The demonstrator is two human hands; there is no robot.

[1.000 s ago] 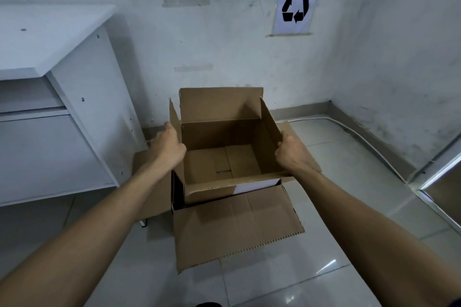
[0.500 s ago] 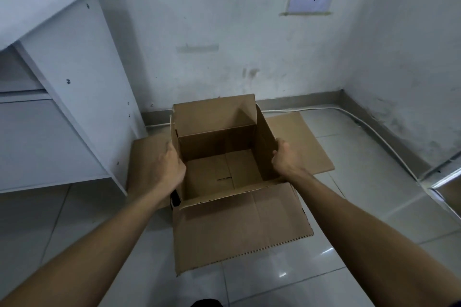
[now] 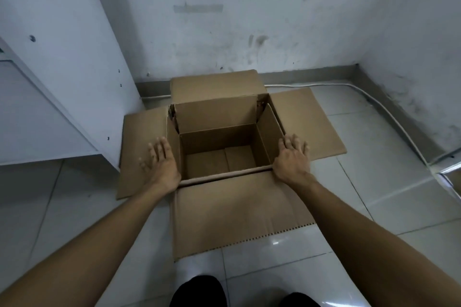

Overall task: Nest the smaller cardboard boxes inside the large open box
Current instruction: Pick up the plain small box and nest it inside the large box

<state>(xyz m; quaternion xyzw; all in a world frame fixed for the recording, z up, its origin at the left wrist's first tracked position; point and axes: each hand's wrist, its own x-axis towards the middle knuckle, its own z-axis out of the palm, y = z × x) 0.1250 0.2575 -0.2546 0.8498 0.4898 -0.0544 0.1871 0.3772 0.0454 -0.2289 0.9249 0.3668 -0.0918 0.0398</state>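
Tiled floor (image 3: pixel 389 194), corner by white cabinet (image 3: pixel 62 82). Inner box (image 3: pixel 219 157) now seated in large box (image 3: pixel 234 212). L hand (image 3: pixel 159 162), R hand (image 3: pixel 291 157) let go, fingers splayed flat on side flaps. One nested.

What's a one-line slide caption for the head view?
Both hands, left hand and right hand, spread open on the side flaps of an open cardboard box on the tiled floor.
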